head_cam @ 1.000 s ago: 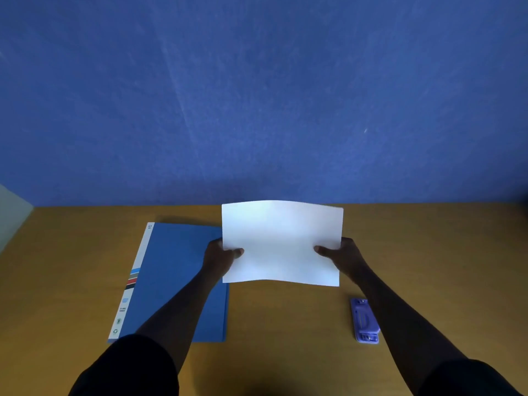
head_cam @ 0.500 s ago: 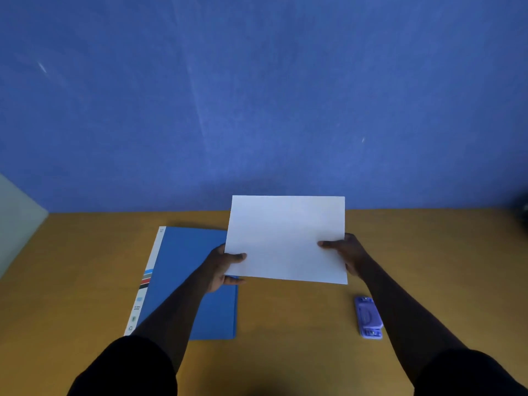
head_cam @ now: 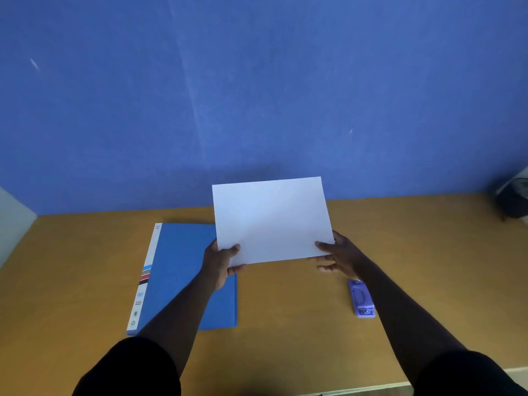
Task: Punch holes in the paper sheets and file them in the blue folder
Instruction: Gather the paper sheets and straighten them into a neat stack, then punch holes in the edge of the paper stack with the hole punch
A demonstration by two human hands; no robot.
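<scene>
White paper sheets (head_cam: 271, 218) hang in the air above the table's middle, tilted with the far edge raised. My left hand (head_cam: 221, 260) pinches their lower left corner, thumb on top. My right hand (head_cam: 338, 257) pinches the lower right corner the same way. A closed blue folder (head_cam: 183, 261) with a white spine lies flat on the table to the left, partly under my left forearm. A small purple hole punch (head_cam: 361, 299) lies on the table under my right wrist.
The wooden table (head_cam: 285, 304) runs up to a blue wall (head_cam: 257, 95) at the back. A dark object (head_cam: 513, 201) sits at the far right edge. A pale panel (head_cam: 11, 218) stands at the left. The table's front edge shows at the lower right.
The sheets went from bowed to flat and tipped up, their far edge rising toward the wall. Both hands slid down to the lower corners and kept their hold.
</scene>
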